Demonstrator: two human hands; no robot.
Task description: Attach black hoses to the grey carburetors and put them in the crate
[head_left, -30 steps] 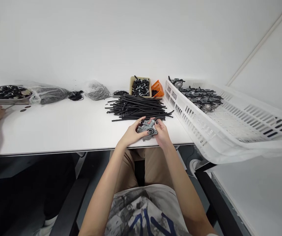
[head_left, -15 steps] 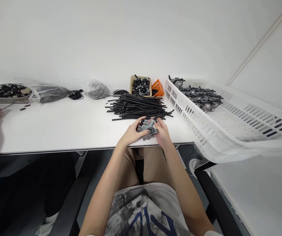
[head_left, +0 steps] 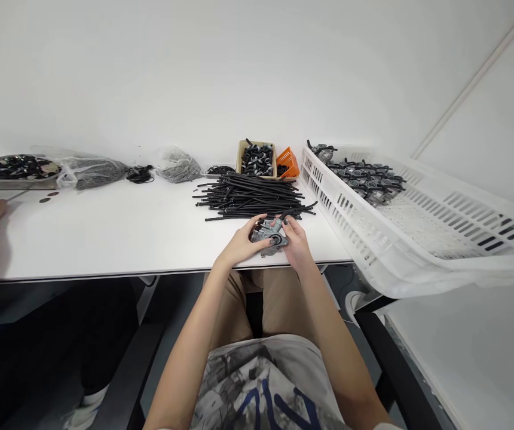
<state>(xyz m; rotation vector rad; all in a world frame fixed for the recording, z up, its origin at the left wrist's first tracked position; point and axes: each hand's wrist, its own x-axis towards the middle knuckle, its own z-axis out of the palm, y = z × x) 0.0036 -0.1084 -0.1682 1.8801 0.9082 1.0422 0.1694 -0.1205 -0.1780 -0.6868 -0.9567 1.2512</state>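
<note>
We hold a grey metal part (head_left: pixel 262 235) near the front edge of the bench (head_left: pixel 104 239): left hand (head_left: pixel 239 243) fingers grasp its left side, right hand (head_left: pixel 296 243) fingers its spout end, beside 1 black hose (head_left: pixel 287 213). Behind lies a hose pile (head_left: pixel 252 196); at the back edge, 1 cream bin (head_left: pixel 239 160); at the right, 1 white crate (head_left: pixel 359 232).

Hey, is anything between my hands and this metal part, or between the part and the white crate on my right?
Nothing visible separates your left hand or right hand from the metal part; both are on it. Toward the white crate, the right hand comes first, then the crate's raised, slotted side.
</note>
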